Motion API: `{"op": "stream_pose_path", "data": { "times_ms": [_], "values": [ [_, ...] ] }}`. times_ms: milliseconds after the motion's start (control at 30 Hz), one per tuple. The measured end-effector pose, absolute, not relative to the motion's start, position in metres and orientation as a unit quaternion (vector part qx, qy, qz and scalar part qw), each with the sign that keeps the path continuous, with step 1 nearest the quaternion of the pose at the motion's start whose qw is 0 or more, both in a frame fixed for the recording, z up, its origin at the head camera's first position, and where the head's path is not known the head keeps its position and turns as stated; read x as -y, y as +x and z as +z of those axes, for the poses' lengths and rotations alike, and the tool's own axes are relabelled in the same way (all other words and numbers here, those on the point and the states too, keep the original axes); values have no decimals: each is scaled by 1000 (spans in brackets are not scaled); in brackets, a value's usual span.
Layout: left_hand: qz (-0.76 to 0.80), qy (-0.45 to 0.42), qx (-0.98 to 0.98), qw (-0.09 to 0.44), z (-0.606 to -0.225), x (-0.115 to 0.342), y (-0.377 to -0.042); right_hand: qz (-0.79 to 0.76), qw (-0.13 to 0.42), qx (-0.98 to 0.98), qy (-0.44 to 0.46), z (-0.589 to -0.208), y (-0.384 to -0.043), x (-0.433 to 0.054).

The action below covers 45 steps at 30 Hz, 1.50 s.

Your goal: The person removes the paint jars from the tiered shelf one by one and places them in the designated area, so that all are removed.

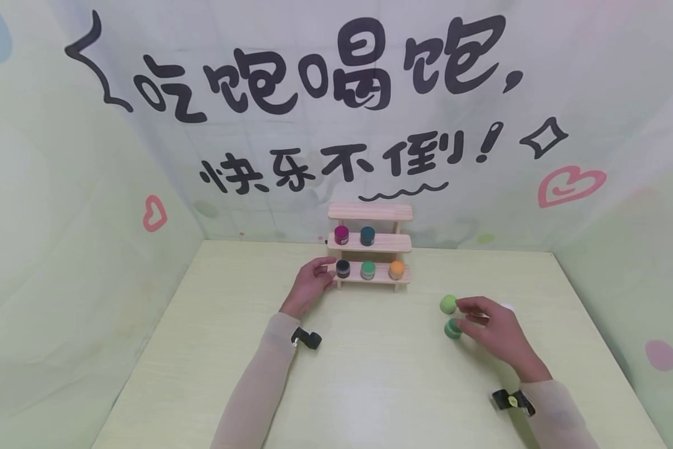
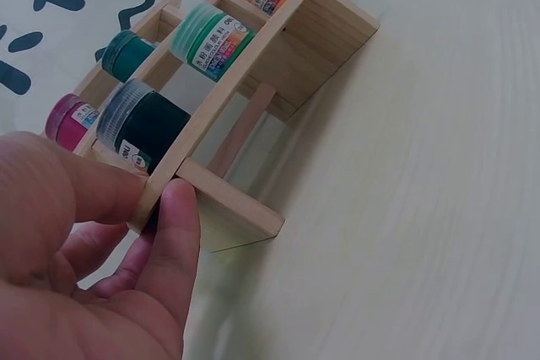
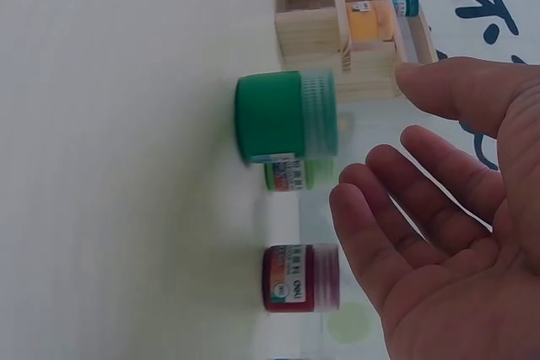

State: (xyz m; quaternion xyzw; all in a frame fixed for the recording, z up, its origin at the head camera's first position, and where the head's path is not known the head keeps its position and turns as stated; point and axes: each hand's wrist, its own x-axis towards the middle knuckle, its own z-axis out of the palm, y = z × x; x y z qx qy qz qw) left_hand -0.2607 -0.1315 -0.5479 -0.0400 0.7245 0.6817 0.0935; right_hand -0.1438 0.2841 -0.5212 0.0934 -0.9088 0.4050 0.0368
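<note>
My left hand [image 1: 309, 288] is at the left end of a small three-step wooden rack [image 2: 228, 99]; thumb and fingers pinch the end of its lowest step. On that step stand a black paint jar [image 1: 343, 269], a light green jar [image 1: 367, 270] and an orange jar [image 1: 397, 270]. A magenta jar [image 1: 341, 235] and a teal jar [image 1: 367, 236] stand on the middle step. My right hand [image 1: 496, 330], fingers apart and holding nothing, hovers beside a green jar [image 3: 270, 117] and a lime green jar [image 1: 448, 304] on the table.
A dark red jar [image 3: 287, 279] stands on the table beyond the right hand's fingers, largely hidden in the head view. A white fabric backdrop [image 1: 269, 137] with black lettering hangs behind the pale table [image 1: 347, 374]. The rack's top step [image 1: 370, 212] is bare wood.
</note>
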Motion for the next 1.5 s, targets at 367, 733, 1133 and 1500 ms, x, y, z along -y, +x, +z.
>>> {"op": "stream_pose_path", "data": {
  "times_ms": [367,733,1133,1500],
  "values": [
    [673,-20,-733,92,-552,135,-262,411,43,902,122,-505,-159,-269],
    [674,-15,-733,95,-550,136,-263,432,39,892,126,-493,-178,-249],
    [678,-15,-728,99,-550,135,-268,442,39,888,119,-480,-196,-233],
    [669,-23,-734,115,-545,136,-264,493,76,860,109,-474,-213,-213]
  ]
}}
